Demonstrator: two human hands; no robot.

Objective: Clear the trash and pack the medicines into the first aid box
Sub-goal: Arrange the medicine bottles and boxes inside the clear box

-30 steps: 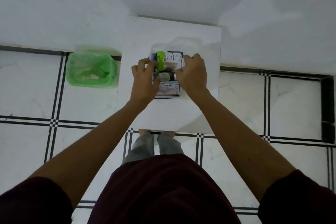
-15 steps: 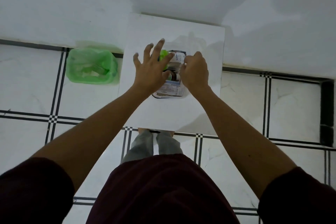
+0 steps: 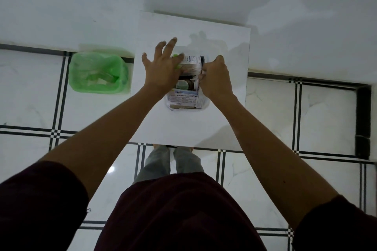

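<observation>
A clear first aid box stands on the white table, packed with medicines: a white carton at the near end, a brown bottle in the middle, a white tube with a green cap at the far end. My left hand hovers over the box's left side with fingers spread flat, holding nothing. My right hand grips the box's right rim with curled fingers.
A bin lined with a green bag stands on the tiled floor left of the table, with scraps inside. The wall runs behind the table. My legs are at the table's near edge.
My left hand has let go of the box's left side, lifted and spread its fingers over the medicines. My right hand has stayed on the right rim.
</observation>
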